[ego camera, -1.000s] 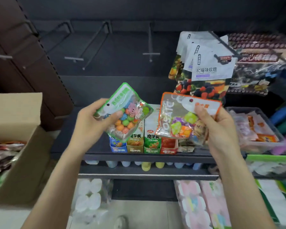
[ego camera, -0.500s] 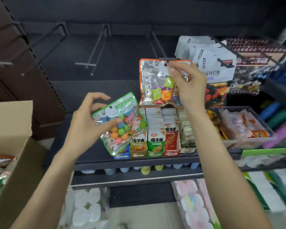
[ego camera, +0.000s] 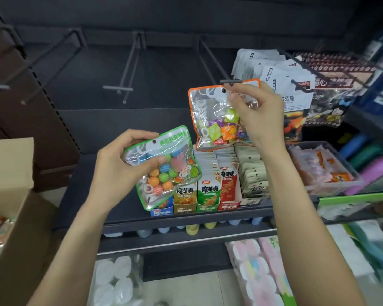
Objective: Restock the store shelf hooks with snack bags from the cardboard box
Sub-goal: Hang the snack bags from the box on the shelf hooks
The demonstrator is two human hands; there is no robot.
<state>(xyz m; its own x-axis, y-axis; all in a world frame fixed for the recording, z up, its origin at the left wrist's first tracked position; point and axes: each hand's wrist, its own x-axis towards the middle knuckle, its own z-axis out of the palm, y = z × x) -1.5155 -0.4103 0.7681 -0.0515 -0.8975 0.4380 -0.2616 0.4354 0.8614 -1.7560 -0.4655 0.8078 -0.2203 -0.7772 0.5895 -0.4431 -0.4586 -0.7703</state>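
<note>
Under the hook [ego camera: 230, 81], orange-edged bag [ego camera: 210, 120] in right hand [ego camera: 259, 115].

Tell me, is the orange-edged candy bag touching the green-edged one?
Apart. The head view shows dark shelf backing between the orange-edged bag, held up by the right hand, and the green-edged bag, held lower in the left hand.

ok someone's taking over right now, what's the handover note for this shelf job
Right hand: pinching the top of the orange bag, its hang hole right at the tip of a bare hook, not threaded on yet.
Left hand: holding the green bag low, in front of the shelf.
Cardboard box: at left, more bags visible inside.
Done: none of these candy bags seen on a hook yet.
Left: slide the orange bag on, hang the green one, probably on one of the empty hooks to the left, then continue from the box.
</note>
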